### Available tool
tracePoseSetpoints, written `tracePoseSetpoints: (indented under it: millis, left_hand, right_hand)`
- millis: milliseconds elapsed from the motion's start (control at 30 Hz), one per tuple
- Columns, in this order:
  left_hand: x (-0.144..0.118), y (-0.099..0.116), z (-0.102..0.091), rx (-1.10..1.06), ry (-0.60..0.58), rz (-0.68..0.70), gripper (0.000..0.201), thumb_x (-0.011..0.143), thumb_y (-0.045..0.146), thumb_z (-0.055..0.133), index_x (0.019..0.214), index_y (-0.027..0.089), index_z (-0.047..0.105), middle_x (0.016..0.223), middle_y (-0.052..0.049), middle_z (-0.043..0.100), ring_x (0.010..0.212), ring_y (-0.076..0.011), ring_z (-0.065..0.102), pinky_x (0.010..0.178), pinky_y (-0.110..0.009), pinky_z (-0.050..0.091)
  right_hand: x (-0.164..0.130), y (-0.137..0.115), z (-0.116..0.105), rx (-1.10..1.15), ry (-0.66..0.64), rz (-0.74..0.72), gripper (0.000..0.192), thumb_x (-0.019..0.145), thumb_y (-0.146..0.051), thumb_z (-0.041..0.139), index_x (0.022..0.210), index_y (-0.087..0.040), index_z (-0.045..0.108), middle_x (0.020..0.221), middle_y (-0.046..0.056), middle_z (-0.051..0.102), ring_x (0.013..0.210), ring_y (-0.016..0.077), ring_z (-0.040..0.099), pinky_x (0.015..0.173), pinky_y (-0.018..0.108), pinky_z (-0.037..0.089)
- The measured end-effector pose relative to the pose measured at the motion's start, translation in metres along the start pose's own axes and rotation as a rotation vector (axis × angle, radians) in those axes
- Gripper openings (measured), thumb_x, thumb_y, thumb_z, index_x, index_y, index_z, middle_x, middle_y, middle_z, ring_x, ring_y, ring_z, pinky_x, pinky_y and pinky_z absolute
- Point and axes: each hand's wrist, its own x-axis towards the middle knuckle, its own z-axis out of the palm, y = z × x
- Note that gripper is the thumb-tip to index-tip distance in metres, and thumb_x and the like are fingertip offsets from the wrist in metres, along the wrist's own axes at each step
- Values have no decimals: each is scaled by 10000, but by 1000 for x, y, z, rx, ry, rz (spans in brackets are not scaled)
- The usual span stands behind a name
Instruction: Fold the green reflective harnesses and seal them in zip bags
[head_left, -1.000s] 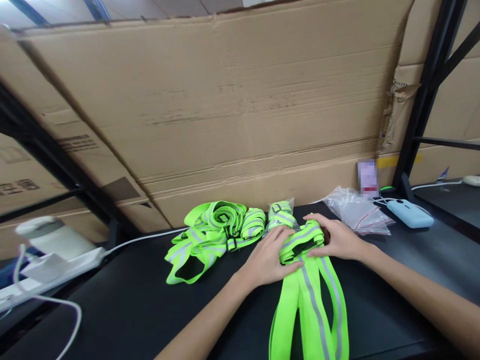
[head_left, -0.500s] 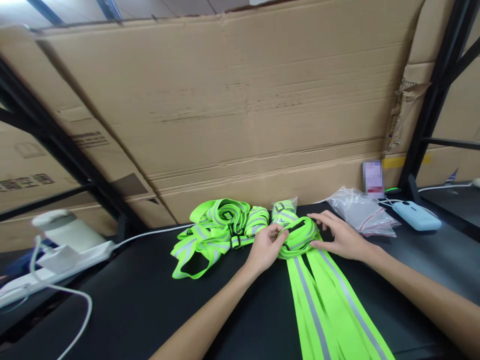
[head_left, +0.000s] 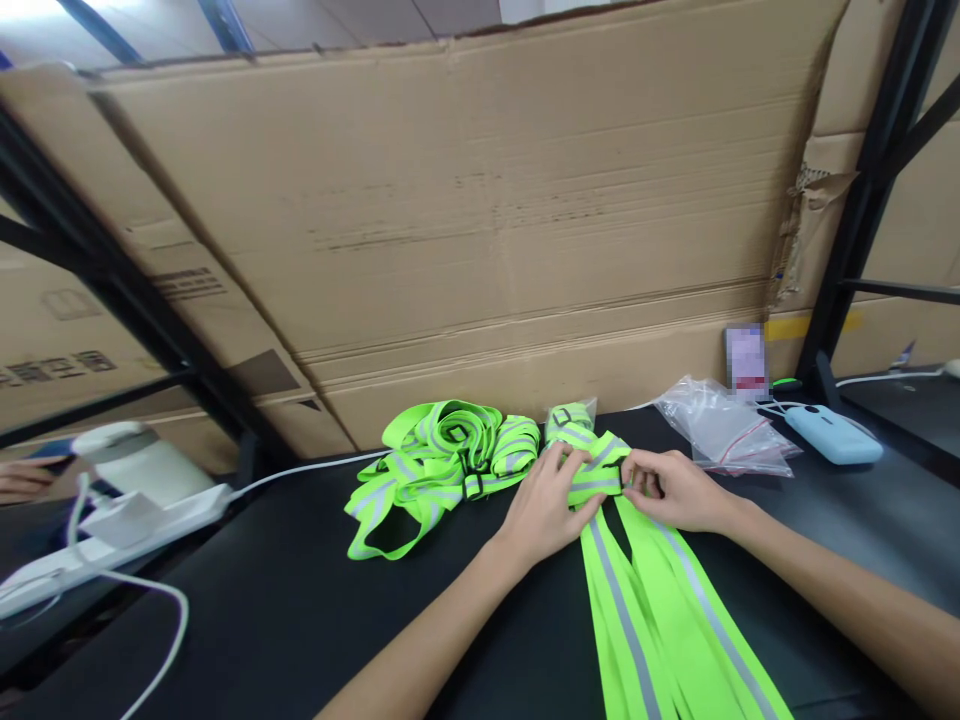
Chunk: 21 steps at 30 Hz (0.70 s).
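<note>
Both hands, left hand (head_left: 544,505) and right hand (head_left: 671,490), pinch the folded reflective strap (head_left: 596,475) mid-bench near the back edge; its long tails could seemingly slip, undoing the fold.

Both hands forward, close together: left hand (head_left: 546,505) fingers curled; right hand (head_left: 670,488) pinching.

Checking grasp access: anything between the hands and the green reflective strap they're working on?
Nothing visible. The left hand and the right hand already grip the folded end of the green reflective strap. The strap pile lies apart, to the left.
</note>
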Motion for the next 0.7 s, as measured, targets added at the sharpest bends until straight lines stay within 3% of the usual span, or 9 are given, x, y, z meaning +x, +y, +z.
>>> tracePoseSetpoints:
  millis: [100, 200, 267, 333, 400, 500, 600, 700]
  left_hand:
    - [0, -5, 3, -112, -6, -118, 234, 929, 333, 569, 1135, 225, 538, 1079, -81, 643, 969, -279, 662, 818, -383, 519]
    - [0, -7, 5, -277, 79, -232, 275, 921, 321, 567, 1176, 227, 530, 934, -38, 672, 826, -250, 680, 734, -346, 520]
    - [1, -5, 5, -385, 165, -271, 303, 900, 317, 595, 1188, 228, 563, 917, -35, 686, 804, -243, 682, 701, -323, 522]
    - [2, -2, 5, -480, 235, -264, 309, 887, 314, 613, 1185, 229, 606, 1038, -60, 703, 879, -246, 686, 703, -306, 527]
    - [5, 0, 2, -579, 257, -265, 334, 887, 327, 620, 1207, 230, 621, 1139, -73, 696, 918, -238, 678, 675, -279, 520]
    - [9, -6, -6, -771, 245, -363, 336, 884, 402, 623, 1170, 225, 640, 947, -44, 715, 670, -173, 634, 517, -241, 449]
    - [11, -21, -18, -909, 217, -413, 308, 857, 485, 606, 853, 191, 697, 529, 24, 561, 404, -120, 454, 415, -239, 353]
    - [12, -37, -26, -947, 108, -403, 581, 914, 596, 391, 554, 197, 612, 293, 63, 250, 262, -118, 297, 359, -259, 296]
  right_hand:
    - [-2, -9, 1, -31, -29, 2, 113, 865, -312, 696, 917, -225, 645, 586, -72, 535, 512, 114, 504, 553, 233, 386]
    - [-4, -24, 5, -72, -74, -52, 281, 816, -444, 768, 983, -225, 712, 593, -64, 539, 529, 123, 520, 571, 246, 385]
    - [-6, -34, 11, -90, -126, -117, 440, 768, -519, 804, 1092, -235, 721, 665, -43, 588, 603, 147, 573, 651, 269, 424]
    - [-7, -42, 17, -119, -189, -170, 564, 726, -566, 826, 1179, -252, 705, 789, -7, 635, 728, 188, 623, 788, 320, 450]
    - [-8, -46, 21, -163, -241, -176, 619, 713, -574, 833, 1234, -273, 687, 877, 18, 633, 819, 223, 631, 881, 374, 437]
    - [-8, -44, 21, -203, -263, -148, 567, 716, -468, 845, 1227, -281, 684, 928, 25, 600, 885, 240, 612, 889, 388, 430]
    - [-7, -40, 18, -174, -223, -142, 421, 712, -315, 835, 1109, -267, 703, 980, 25, 574, 928, 229, 587, 863, 357, 431]
    - [-6, -38, 14, -126, -185, -131, 243, 733, -275, 824, 935, -239, 694, 940, 9, 549, 883, 196, 572, 816, 324, 428]
